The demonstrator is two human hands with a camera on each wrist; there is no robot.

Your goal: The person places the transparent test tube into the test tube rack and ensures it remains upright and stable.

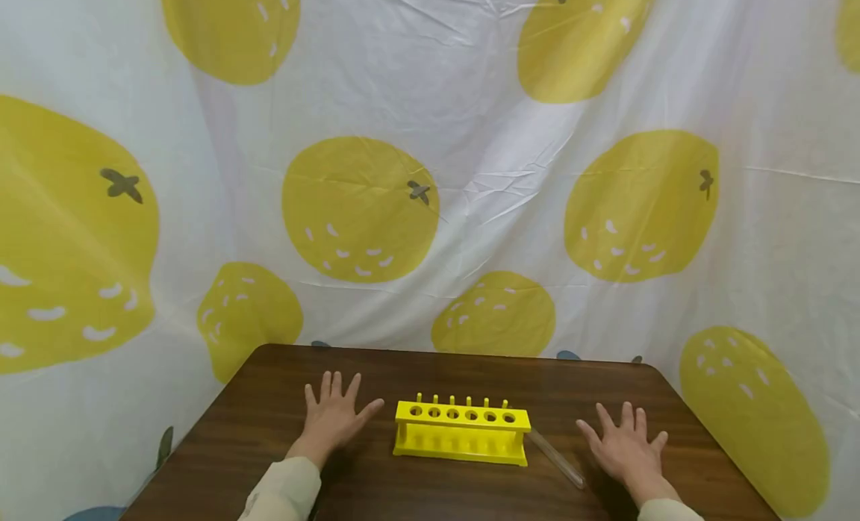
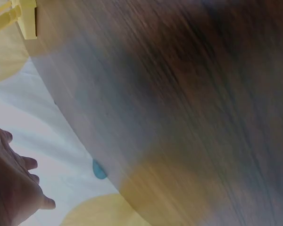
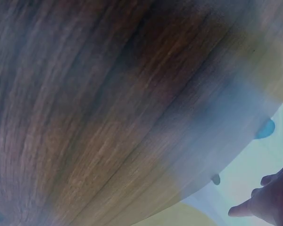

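Note:
A yellow test tube rack stands on the brown table, with a row of round holes along its top and a row of pegs behind. Just right of it a clear test tube lies slantwise on the wood, its far end by the rack. My left hand is spread palm down to the left of the rack, holding nothing. To the right of the tube my right hand is spread likewise, with nothing held. In the left wrist view part of the rack shows at the top left corner.
The dark wood-grain table has rounded far corners. Behind and on both sides of it hangs a white cloth printed with large yellow fruit.

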